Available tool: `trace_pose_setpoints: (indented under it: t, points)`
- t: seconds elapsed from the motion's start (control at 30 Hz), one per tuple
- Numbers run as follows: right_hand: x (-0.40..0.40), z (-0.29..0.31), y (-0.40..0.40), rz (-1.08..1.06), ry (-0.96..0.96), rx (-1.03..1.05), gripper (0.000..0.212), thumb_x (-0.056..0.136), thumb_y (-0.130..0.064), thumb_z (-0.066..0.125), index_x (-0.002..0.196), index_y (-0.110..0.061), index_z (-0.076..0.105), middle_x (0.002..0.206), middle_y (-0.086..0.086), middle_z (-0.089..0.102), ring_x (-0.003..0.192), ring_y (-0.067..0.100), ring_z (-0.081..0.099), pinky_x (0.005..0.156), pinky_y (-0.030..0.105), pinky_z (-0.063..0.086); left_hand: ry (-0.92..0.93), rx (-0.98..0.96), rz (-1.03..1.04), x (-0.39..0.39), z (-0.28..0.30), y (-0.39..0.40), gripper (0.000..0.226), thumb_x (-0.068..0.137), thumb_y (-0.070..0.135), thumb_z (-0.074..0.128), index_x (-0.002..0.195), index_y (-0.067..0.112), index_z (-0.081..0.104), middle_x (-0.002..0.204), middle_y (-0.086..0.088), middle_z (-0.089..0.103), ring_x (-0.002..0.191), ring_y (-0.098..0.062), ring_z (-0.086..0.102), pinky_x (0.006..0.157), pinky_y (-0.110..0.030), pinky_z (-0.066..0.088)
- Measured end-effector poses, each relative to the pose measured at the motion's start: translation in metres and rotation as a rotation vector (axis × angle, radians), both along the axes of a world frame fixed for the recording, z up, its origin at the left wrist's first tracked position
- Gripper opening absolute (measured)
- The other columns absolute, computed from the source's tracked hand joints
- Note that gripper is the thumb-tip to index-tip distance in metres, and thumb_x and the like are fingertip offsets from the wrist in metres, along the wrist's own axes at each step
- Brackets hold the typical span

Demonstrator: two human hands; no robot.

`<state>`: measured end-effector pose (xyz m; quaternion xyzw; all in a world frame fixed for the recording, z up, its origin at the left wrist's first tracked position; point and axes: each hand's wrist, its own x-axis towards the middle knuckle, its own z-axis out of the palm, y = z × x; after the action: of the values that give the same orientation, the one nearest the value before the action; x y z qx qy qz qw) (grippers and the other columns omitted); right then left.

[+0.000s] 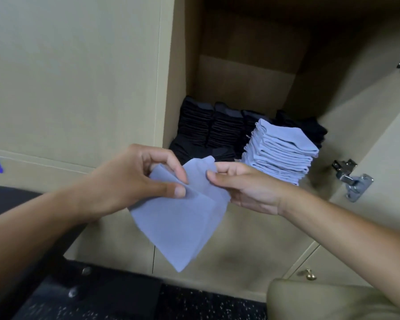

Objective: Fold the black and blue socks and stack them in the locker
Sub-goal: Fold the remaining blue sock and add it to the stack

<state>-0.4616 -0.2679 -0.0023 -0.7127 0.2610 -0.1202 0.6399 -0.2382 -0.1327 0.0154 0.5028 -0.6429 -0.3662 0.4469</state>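
A light blue sock hangs in the air in front of the open locker. My left hand pinches its upper left part between thumb and fingers. My right hand holds its upper right edge, thumb on top and fingers behind the cloth. Inside the locker stand several rows of folded black socks at the back and left. A tall stack of folded blue socks sits in front of them on the right.
The locker door stands open on the right, with metal hinges. A closed beige door panel fills the left. Below lie a black bench or seat, a speckled dark floor and a beige cushion at lower right.
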Motion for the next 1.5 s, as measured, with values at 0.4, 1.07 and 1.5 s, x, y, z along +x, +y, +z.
trace_pose_setpoints:
  t: [0.4,1.07,1.5]
  points:
    - [-0.025,0.012,-0.019,-0.476,0.052,-0.29,0.023,0.092,-0.03,0.074,0.109,-0.014,0.074,0.107,0.007,0.077,0.103,0.025,0.073,0.101,0.048,0.054,-0.205,-0.102,0.09,0.032,-0.006,0.008,0.013,0.072,0.026,0.085,0.075,0.022,0.074,0.093,-0.007,0.079,0.095,-0.026,0.075,0.093,-0.049,0.058]
    - [-0.046,0.044,-0.016,-0.177,-0.121,0.292,0.051,0.097,-0.039,0.052,0.133,-0.003,0.046,0.126,0.032,0.064,0.12,0.039,0.064,0.103,0.04,0.051,0.218,-0.115,0.505,0.061,-0.013,0.01,0.011,0.095,0.025,0.065,0.095,0.014,0.063,0.083,0.002,0.072,0.079,-0.012,0.071,0.081,-0.034,0.059]
    - [-0.028,0.035,-0.01,-0.311,0.078,-0.254,0.017,0.088,-0.034,0.074,0.089,-0.019,0.081,0.087,-0.007,0.073,0.082,0.012,0.057,0.079,0.029,0.047,0.228,-0.06,0.656,0.059,-0.008,0.015,0.01,0.099,0.017,0.064,0.093,0.01,0.061,0.096,-0.015,0.062,0.089,-0.026,0.062,0.07,-0.026,0.063]
